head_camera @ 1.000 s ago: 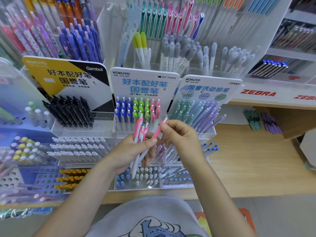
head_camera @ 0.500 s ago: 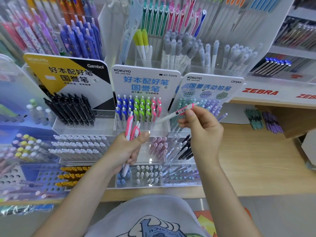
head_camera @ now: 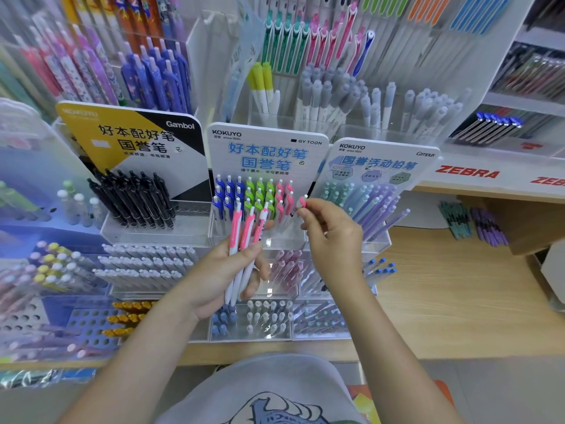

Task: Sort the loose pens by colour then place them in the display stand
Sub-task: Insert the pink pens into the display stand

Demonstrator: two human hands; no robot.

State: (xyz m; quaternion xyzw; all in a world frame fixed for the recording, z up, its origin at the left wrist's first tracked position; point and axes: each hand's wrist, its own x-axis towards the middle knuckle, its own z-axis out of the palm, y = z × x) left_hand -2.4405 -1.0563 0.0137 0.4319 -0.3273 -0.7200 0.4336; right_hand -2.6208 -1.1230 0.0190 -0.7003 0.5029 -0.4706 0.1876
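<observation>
Pens, pink-and-white: three gripped upright in left hand, fingers and thumb curled round white barrels, pink clip ends up. Right hand pinches fourth pink pen near top, at right edge of pink row in display stand. Stand rows, left to right: blue, green, pink. Black pens in stand to left; purple pens to right.

Left hand grips three pink pens; right hand pinches another pen.
</observation>
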